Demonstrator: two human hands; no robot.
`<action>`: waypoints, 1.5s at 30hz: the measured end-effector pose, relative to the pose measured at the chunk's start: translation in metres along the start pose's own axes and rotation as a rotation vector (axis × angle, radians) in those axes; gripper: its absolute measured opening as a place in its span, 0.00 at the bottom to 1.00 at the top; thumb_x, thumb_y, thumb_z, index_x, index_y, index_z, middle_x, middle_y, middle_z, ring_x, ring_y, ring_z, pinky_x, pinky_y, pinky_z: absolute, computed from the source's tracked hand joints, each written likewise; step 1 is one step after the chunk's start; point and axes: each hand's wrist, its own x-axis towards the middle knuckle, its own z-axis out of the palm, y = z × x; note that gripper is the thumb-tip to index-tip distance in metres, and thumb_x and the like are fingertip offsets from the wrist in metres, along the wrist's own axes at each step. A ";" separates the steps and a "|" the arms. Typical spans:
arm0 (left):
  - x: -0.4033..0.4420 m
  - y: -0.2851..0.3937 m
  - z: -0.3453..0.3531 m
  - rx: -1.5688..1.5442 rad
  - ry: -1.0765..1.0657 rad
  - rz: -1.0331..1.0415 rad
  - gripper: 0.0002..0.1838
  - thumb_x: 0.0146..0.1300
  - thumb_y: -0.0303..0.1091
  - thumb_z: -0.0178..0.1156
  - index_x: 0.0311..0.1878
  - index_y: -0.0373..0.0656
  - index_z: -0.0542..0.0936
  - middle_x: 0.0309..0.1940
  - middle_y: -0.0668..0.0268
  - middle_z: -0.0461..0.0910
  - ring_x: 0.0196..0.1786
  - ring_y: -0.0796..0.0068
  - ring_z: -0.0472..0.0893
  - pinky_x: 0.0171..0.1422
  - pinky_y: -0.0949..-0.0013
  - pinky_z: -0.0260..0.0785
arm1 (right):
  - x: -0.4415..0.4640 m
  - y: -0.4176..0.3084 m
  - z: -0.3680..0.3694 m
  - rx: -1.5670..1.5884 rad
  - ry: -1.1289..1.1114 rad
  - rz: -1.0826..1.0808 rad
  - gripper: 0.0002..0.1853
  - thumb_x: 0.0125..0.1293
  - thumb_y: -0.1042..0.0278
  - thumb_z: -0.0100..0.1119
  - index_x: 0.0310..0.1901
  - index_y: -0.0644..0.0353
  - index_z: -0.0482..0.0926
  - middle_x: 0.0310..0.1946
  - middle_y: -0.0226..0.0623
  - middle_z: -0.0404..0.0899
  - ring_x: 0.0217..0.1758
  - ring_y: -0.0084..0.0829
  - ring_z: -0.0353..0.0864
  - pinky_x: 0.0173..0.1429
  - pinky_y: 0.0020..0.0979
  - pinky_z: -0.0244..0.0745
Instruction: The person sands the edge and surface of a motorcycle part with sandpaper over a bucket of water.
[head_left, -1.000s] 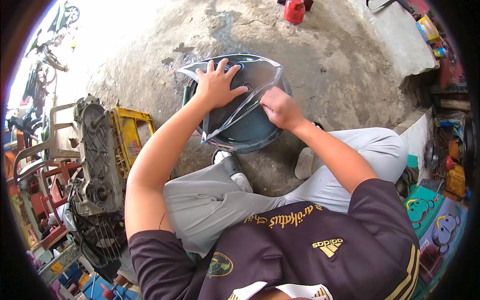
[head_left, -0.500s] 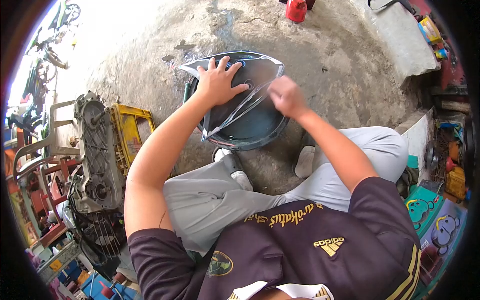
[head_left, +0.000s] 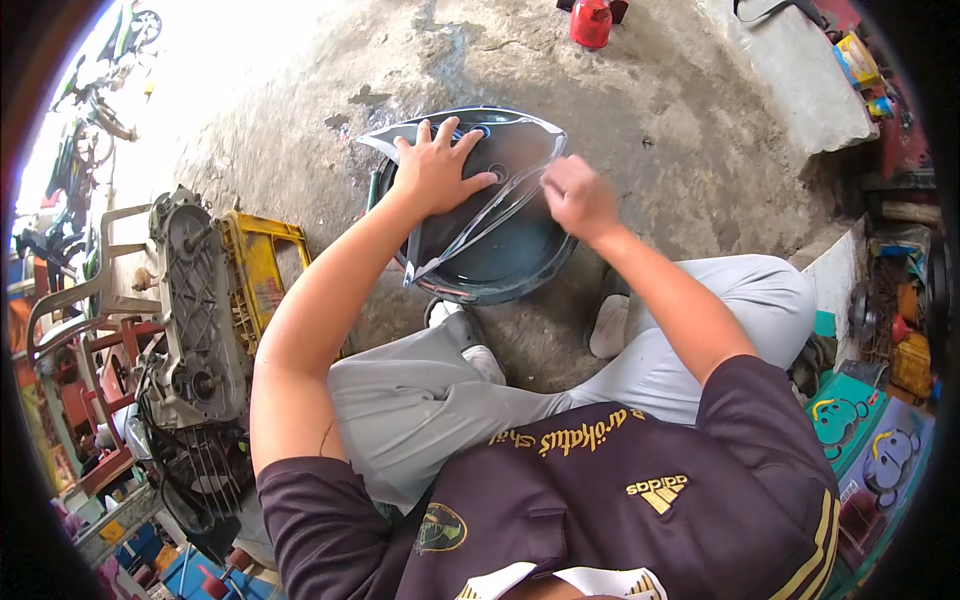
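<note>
A pointed, curved transparent plastic panel with a pale rim (head_left: 480, 215), perhaps a lamp lens, lies across a round black basin (head_left: 520, 290). Bluish water (head_left: 505, 250) shows under its near edge. My left hand (head_left: 435, 170) rests on the panel with fingers spread, pressing its upper left part. At the panel's right edge is my right hand (head_left: 580, 200), closed and slightly blurred. Whatever its fingers hold, if anything, is hidden.
A grey engine casing (head_left: 195, 300) and a yellow crate (head_left: 265, 260) stand to the left. A red container (head_left: 591, 22) is on the concrete floor ahead. At right are a concrete block (head_left: 800, 90) and green printed boxes (head_left: 845, 415). My legs flank the basin's near side.
My right hand has shifted slightly along the panel's right edge and looks less blurred. My left hand stays spread on the panel, which has hardly moved.
</note>
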 end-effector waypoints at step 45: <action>0.001 0.001 -0.002 -0.001 -0.012 -0.003 0.44 0.69 0.78 0.58 0.83 0.66 0.71 0.84 0.57 0.64 0.83 0.41 0.64 0.75 0.21 0.62 | -0.005 -0.019 0.003 0.024 -0.144 -0.199 0.04 0.61 0.76 0.65 0.37 0.58 0.80 0.35 0.42 0.82 0.45 0.49 0.82 0.50 0.48 0.80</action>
